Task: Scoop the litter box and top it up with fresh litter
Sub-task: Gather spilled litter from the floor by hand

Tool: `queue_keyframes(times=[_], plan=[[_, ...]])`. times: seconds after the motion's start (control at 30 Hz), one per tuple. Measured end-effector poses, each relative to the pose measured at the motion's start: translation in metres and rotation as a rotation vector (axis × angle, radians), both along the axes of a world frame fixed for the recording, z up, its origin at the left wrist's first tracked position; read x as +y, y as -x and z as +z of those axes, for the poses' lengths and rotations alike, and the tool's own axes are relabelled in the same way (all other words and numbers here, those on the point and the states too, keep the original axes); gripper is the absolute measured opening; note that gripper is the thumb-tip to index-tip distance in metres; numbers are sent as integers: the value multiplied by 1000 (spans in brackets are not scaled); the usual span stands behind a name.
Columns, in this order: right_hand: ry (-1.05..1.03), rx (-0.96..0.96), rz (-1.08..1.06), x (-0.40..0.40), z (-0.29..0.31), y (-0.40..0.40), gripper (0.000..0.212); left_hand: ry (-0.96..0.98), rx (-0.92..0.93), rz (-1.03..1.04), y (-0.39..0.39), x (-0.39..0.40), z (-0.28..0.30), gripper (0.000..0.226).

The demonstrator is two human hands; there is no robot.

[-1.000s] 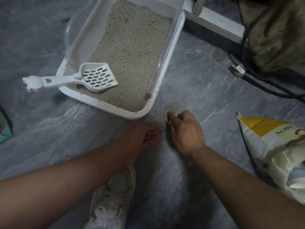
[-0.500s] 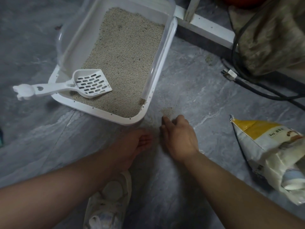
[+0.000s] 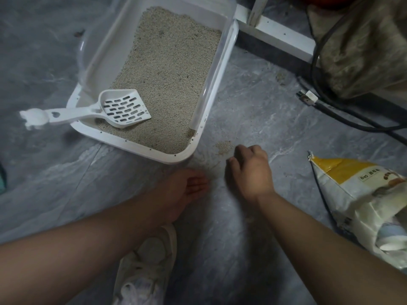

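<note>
The litter box [image 3: 199, 119] is seen on the grey floor [image 3: 275, 133], filled with an even bed of pale litter [image 3: 167, 69], and no clumps can be made out on its surface. The scoop [image 3: 123, 110] is laid across the near-left rim, its slotted head resting on the litter and its handle projecting over the floor; it is held by neither hand. An opened litter bag [image 3: 361, 203] lies on the floor well to the right of the box. From this arrangement, scooping and topping up are judged to be largely complete, and only the clean-up of spillage appears to be left: a small patch of spilled grains [image 3: 223, 147] is present on the floor just beside the near-right corner of the box. The right hand [image 3: 250, 172] is placed on the floor directly below that patch, its fingers curled under; whether any grains are held cannot be told. The left hand [image 3: 187, 188] is held palm up beside it, fingers relaxed and nothing gripped. Compared with the earlier frames, the right hand's fingers have been drawn in from a flatter reach toward the grains, while the left hand, the scoop and the box are unchanged in relative position.
</note>
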State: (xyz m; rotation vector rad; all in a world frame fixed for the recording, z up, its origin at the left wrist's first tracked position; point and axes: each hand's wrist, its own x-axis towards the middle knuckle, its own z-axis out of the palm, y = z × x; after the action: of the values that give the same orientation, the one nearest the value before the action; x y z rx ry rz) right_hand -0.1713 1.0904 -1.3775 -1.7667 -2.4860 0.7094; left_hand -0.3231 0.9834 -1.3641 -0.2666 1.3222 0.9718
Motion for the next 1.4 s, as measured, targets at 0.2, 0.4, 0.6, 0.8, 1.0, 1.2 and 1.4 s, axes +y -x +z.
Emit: queue_keyframes(times=[0.2, 0.4, 0.6, 0.8, 1.0, 1.2, 1.4], plan=[[93, -118, 18, 22, 1, 24, 53, -7, -79, 43, 3, -3, -2, 20], [-14, -62, 98, 19, -10, 30, 30, -4, -100, 51, 4, -4, -2, 22], [-170, 31, 182, 12, -20, 32, 12, 4, -105, 52, 8, -5, -4, 22], [-248, -82, 322, 17, -30, 31, 23, 0, -109, 60, 9, -4, -5, 23], [-306, -118, 326, 12, -25, 35, 26, -5, -114, 67, 13, -5, -7, 23], [-199, -108, 165, 6, -29, 38, 20, -25, -164, 109, 13, -3, -9, 24], [-10, 205, 48, -65, 18, 48, 18, -94, -297, 104, 7, 1, -4, 25]])
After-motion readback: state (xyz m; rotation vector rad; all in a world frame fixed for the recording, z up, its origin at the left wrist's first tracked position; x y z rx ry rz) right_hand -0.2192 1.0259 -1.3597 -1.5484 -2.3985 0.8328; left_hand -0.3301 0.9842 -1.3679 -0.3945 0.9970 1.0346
